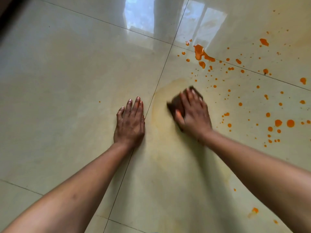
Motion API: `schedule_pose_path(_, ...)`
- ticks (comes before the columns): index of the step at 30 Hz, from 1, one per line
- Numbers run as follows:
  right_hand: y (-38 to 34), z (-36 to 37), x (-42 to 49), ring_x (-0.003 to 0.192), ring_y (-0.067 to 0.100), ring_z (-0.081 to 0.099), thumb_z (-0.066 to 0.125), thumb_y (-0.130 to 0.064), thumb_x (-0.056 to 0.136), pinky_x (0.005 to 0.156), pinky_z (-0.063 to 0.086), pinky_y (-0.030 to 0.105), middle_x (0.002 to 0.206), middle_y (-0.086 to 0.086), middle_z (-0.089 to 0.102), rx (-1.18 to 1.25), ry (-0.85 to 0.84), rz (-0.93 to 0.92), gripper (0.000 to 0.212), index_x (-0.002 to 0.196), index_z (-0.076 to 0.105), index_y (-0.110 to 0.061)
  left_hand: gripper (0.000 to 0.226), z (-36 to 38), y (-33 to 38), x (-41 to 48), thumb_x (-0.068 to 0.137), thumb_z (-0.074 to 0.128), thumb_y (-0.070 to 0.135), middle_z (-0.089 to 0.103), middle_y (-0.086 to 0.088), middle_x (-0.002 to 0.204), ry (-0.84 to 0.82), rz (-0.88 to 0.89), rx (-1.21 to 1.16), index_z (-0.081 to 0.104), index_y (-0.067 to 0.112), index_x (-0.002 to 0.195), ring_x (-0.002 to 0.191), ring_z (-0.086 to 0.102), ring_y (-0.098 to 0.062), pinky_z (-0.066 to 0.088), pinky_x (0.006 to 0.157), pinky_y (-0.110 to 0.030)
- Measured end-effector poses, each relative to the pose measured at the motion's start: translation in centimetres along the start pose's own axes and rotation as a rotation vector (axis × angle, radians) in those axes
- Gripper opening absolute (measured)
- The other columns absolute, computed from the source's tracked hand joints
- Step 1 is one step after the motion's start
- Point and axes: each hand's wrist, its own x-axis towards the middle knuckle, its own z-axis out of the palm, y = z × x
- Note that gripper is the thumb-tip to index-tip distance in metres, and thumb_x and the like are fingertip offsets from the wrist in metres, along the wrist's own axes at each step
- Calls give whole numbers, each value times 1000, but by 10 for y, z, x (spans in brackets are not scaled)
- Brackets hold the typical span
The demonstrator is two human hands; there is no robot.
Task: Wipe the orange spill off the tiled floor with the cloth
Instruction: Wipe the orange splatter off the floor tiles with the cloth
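My right hand [193, 113] presses a dark brown cloth [176, 103] flat on the glossy beige tiled floor [67, 73]; the cloth is blurred and mostly hidden under the fingers. A pale orange smear [161, 101] rings the patch around the cloth. The orange spill [201, 53] lies beyond, with a thick blob near the tile joint and several drops [284, 123] scattered to the right. My left hand [130, 121] rests flat on the floor left of the cloth, fingers spread, holding nothing.
Dark grout lines [161, 76] cross the floor, one running between my hands. A bright window reflection [139, 15] shines at the top centre. A few orange spots [254, 211] lie near my right forearm. A dark edge [6, 12] fills the top left corner.
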Motion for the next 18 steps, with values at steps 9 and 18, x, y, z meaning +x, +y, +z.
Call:
schedule_pose_path(9,-9,11,-45,149,21,14,34,-51,91,118,18,42,161,6,19,-58,-82,-379,68,153,26,-22,56,-1,1,0,96,26,25,16,0,160,-8,6,-11,24,13,150,147,11,-21,10,116,-41)
schedule_pose_path(18,-39,16,-46,149,21,14,37,-50,92,119,17,41,161,6,20,-70,-97,-430,68,152,26,-21,57,2,-2,2,93,26,26,23,-2,158,24,23,-20,30,12,148,146,18,-22,11,114,-40)
